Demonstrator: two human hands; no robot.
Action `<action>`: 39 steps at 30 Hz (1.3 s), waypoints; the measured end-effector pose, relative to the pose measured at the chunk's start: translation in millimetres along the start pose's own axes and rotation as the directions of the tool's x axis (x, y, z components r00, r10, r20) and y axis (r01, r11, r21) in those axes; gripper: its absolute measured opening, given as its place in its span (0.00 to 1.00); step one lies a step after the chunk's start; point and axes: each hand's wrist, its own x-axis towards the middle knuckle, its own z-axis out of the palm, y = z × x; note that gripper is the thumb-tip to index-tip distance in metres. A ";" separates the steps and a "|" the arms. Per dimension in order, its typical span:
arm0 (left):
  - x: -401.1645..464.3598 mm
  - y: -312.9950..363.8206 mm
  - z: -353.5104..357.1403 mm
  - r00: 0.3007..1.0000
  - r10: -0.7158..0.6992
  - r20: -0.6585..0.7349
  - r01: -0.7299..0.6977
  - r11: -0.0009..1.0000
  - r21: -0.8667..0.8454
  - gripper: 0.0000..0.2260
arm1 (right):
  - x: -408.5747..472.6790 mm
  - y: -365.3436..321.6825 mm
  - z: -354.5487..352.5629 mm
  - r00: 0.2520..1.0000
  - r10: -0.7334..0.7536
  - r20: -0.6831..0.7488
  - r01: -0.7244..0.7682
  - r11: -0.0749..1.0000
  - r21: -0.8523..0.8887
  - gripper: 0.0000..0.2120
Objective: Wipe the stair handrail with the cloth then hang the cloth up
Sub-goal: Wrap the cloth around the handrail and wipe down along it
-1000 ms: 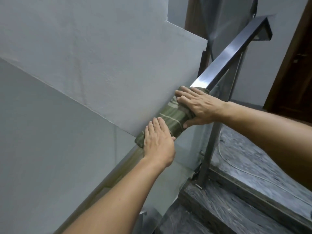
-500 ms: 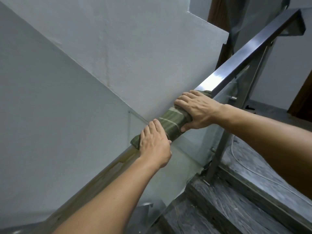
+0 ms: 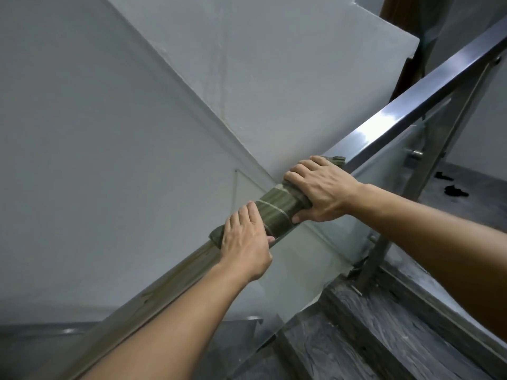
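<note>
Handrail (image 3: 406, 113) cloth-wrapped (image 3: 274, 209), long axis lower-left to upper-right.

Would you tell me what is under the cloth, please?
The handrail runs beneath the cloth; both hands, left and right, press on top. The wrapped stretch of rail is hidden.
</note>
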 end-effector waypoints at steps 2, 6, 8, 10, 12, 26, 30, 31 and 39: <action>-7.6 -8.9 0.8 1.000 -0.005 0.000 0.005 1.000 0.005 0.35 | 2.0 -11.2 0.4 1.000 -0.006 0.009 0.006 1.000 -0.001 0.42; -24.8 -28.6 1.9 1.000 -0.030 -0.005 0.030 1.000 0.009 0.34 | 6.2 -38.6 -3.0 0.999 -0.034 0.016 0.033 0.999 0.010 0.41; -35.6 -40.7 1.9 0.999 -0.047 -0.002 0.047 0.999 0.017 0.35 | 8.8 -55.0 -4.6 0.998 -0.052 0.020 0.052 0.999 0.014 0.41; -47.6 -55.2 2.7 0.998 -0.057 0.004 0.057 0.998 0.025 0.35 | 11.7 -73.7 -5.9 0.998 -0.066 0.023 0.066 0.998 0.018 0.41; -60.3 -70.9 3.8 0.998 -0.068 0.000 0.068 0.997 0.029 0.35 | 15.2 -93.2 -6.8 0.997 -0.078 0.026 0.078 0.997 0.021 0.41; -138.9 -175.5 6.3 0.996 -0.079 0.037 0.081 0.995 -0.050 0.33 | 37.8 -202.3 -10.2 0.979 -0.174 0.105 0.156 0.975 0.160 0.40; -144.2 -186.9 5.7 0.995 -0.074 0.068 0.078 0.995 -0.066 0.32 | 38.0 -214.6 -13.2 0.968 -0.201 0.147 0.193 0.979 0.070 0.41; -145.7 -189.7 6.0 0.995 -0.071 0.072 0.076 0.995 -0.068 0.32 | 38.8 -216.6 -14.6 0.966 -0.198 0.168 0.189 0.980 0.067 0.41; -168.9 -222.9 10.2 0.994 -0.087 0.068 0.090 0.995 -0.047 0.34 | 46.3 -250.6 -13.5 0.966 -0.202 0.162 0.191 0.978 0.078 0.39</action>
